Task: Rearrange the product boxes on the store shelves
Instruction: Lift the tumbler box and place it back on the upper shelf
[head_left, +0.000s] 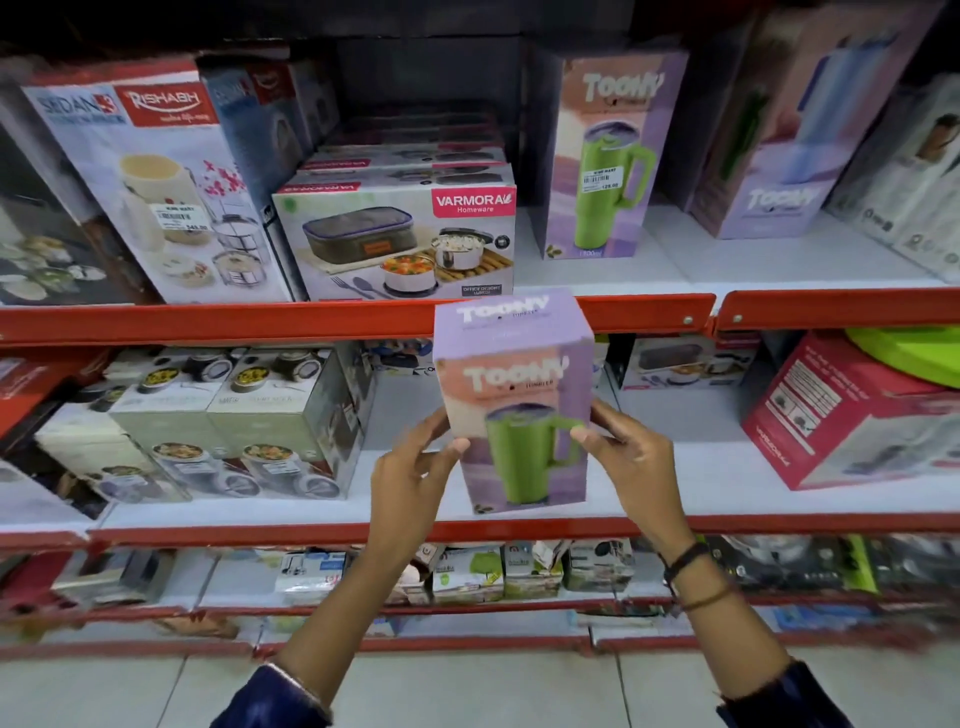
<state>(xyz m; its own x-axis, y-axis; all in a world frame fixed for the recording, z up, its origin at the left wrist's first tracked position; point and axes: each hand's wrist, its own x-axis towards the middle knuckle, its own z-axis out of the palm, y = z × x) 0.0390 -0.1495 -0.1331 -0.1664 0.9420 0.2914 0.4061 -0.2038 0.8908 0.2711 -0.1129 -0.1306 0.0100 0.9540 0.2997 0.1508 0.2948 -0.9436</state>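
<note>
In the head view, a lilac tumbler box (514, 400) printed with a green mug is held upright between both hands in front of the shelving, its top reaching the red edge strip of the upper shelf (649, 312) and its base level with the front of the middle shelf (727, 478). The left hand (410, 467) is pressed against the box's left side, with the thumb laid on the front face, and the right hand (628, 447) is closed on its right side, fingertips on the front near the printed handle; dark bands are worn on the right wrist. Whether the box rests on the middle shelf or is carried just before it cannot be told. On the upper shelf a second tumbler box (602, 156) of the same design is stood upright, and a larger box (779, 130) of the same brand is seen to its right. To the left of these, a stack of Varmora lunch box cartons (395, 239) is placed, and further left a tall Rishabh box (166, 182) is leaned. On the middle shelf, grey lunch box cartons (249, 415) are grouped at the left and a red carton (852, 410) is set at the right. Small boxes are lined along the lower shelf (363, 610), blurred.
</note>
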